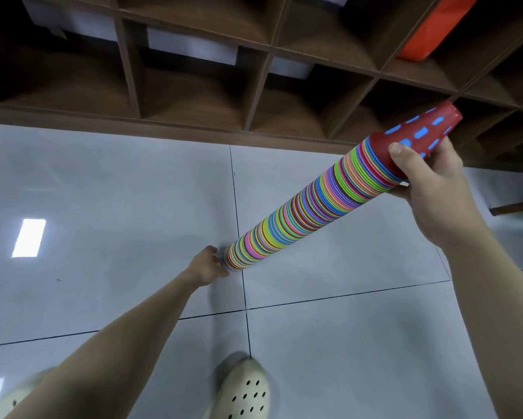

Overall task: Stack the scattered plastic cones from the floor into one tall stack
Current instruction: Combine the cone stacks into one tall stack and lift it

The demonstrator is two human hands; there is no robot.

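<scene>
One tall stack of plastic cones (311, 204) in many colours leans from the floor at lower centre up toward the upper right. A red cone with blue holes (426, 128) tops it. My right hand (426, 182) grips the stack just below that red cone, thumb over the rims. My left hand (207, 267) reaches down to the foot of the stack, fingers touching its lowest cones; the hand is blurred and how its fingers lie is unclear. No loose cones show on the floor.
Glossy grey floor tiles (103, 192) spread around the stack. A brown wooden cubby shelf (254, 86) runs along the back, holding white boxes and an orange item (432, 28). My pale perforated shoes (245, 391) stand at the bottom edge.
</scene>
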